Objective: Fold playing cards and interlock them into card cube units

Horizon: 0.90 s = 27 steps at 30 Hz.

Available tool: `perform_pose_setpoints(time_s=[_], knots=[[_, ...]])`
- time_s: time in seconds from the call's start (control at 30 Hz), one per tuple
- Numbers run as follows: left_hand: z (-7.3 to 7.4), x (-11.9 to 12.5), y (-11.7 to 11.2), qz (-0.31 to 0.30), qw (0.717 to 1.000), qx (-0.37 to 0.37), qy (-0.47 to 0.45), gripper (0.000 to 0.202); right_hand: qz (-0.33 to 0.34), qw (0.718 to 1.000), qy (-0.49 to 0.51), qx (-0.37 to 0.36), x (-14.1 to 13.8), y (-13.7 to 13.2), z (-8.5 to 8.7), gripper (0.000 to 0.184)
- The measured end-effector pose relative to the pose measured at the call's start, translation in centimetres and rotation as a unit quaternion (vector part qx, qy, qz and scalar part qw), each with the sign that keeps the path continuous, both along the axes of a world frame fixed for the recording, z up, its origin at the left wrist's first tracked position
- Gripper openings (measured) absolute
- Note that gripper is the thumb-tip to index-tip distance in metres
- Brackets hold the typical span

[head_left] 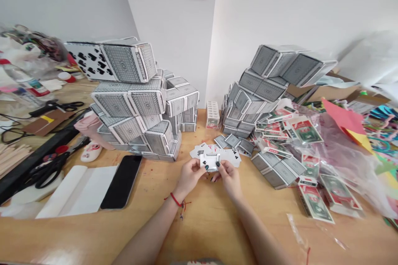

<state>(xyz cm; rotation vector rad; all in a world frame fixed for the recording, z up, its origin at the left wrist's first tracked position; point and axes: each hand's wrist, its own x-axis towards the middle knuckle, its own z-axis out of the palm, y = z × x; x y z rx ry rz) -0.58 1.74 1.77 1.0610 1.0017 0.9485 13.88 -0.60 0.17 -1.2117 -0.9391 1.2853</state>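
My left hand (192, 174) and my right hand (229, 177) meet at the middle of the wooden table, both gripping a small white-and-grey folded piece of playing-card packaging (210, 162). Its exact form is partly hidden by my fingers. Just behind my hands, a fan of spade and club playing cards (230, 156) lies spread, touching or close to my fingertips. A few grey-backed card boxes (229, 143) lie just beyond that fan.
Tall heaps of grey patterned card boxes (133, 103) (264, 78) rise on both sides. Dollar-print card packs (314, 203) and plastic wrap (336, 145) spread right. A black phone (121, 182), white folder (77, 192), and black scissors (46, 172) lie left.
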Motion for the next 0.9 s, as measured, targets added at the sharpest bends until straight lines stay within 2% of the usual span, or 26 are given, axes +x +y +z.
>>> perform_pose_setpoints(time_s=[0.13,0.2,0.33,0.43,0.57,0.67,0.73,0.9], knots=[[-0.7,0.1,0.4,0.065,0.997,0.046,0.02,0.024,0.054,0.998,-0.006,-0.017,0.0,0.1,-0.1,0.039],[-1.0,-0.1,0.8,0.079,0.993,0.068,0.048,0.024,0.062,0.998,-0.02,-0.008,0.0,0.1,0.1,0.037],[-0.7,-0.6,0.9,0.043,0.982,0.123,0.138,0.02,0.046,0.999,-0.029,0.005,0.0,0.0,0.6,0.041],[-0.3,-0.6,0.6,0.011,0.972,0.162,0.168,0.017,0.055,0.998,-0.034,-0.005,0.0,0.0,0.7,0.037],[-0.5,-0.3,0.4,0.059,0.97,0.17,0.165,0.017,0.084,0.996,-0.021,-0.003,-0.4,-0.2,0.7,0.036],[-0.9,-0.1,0.2,0.092,0.974,0.145,0.146,0.022,0.064,0.998,-0.012,0.003,-0.8,-0.4,0.7,0.036],[-1.0,0.2,0.0,0.087,0.975,0.144,0.143,0.02,0.043,0.999,-0.004,0.006,-1.1,-0.4,0.6,0.035],[-0.4,0.7,-0.9,0.067,0.962,0.203,0.172,0.015,0.022,0.999,0.042,0.009,-1.2,-0.4,0.5,0.033]])
